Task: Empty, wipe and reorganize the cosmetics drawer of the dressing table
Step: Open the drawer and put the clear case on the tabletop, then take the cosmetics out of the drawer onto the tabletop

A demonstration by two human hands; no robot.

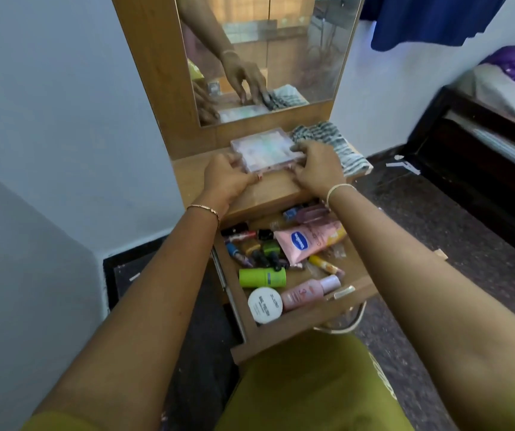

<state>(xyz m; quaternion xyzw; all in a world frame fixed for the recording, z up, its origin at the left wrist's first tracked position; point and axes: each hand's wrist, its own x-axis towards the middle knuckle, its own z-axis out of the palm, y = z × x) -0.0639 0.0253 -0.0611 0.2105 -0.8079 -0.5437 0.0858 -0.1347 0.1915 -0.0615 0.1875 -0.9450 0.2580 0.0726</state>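
Drawer [352, 289] of the dressing table stands pulled out below the worktop [194, 172], and it is crowded with cosmetics: a pink tube [307, 242], a green bottle [262, 277], a white round jar [265, 305], a pink bottle [310, 290] and a jumble of small lipsticks and vials toward the back. Up on the worktop, in front of the mirror [281, 57], both hands are clamped on a flat clear plastic case [265, 149] — the left hand [228, 177] at its near left corner, the right hand [318, 166] at its near right edge. The case appears to rest on the wood or just above it; I cannot tell which. A striped cloth [327, 144] lies folded just beside the case on the right, touching or nearly touching it. Judging from this, the emptying has barely begun, and the case is being settled as the first thing set out of the way. To do it well, push the case back against the mirror's frame and square to it, so the front of the worktop is left bare for the bottles and tubes to come. Keep it off the cloth — that will be wanted for wiping. The case looks light and stiff, so a gentle two-handed slide should do; its clasps face the person and could snag a fingertip.
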